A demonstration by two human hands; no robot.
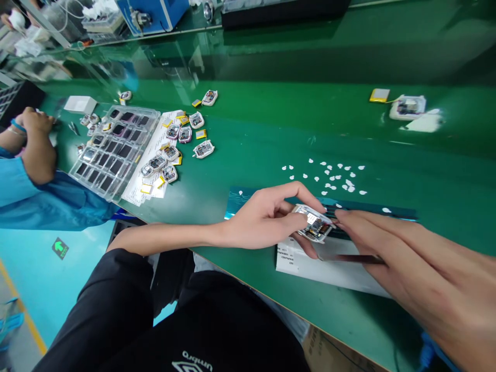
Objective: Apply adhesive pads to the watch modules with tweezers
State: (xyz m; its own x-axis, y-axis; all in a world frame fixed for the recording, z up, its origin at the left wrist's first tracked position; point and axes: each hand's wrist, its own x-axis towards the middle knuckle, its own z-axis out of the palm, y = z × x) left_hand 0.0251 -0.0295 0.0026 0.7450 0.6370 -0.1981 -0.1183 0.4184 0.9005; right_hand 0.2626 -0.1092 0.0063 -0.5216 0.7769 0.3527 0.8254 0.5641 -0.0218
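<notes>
My left hand (267, 217) grips a small white open watch case (314, 223) with a circuit board inside, held just above a white paper sheet (310, 266) near the table's front edge. My right hand (406, 263) comes in from the right, its fingertips touching the case's right side, and it holds a thin dark tool (352, 258) that lies along the fingers. A blue strip (387, 212) lies on the green table (271, 139) behind both hands.
Several small white paper bits (337, 178) are scattered beyond the strip. At left stand a clear tray of dark screens (112, 150) and several loose watch cases (182, 139). A co-worker's blue sleeve (34, 196) rests there. Another case (408, 107) lies far right.
</notes>
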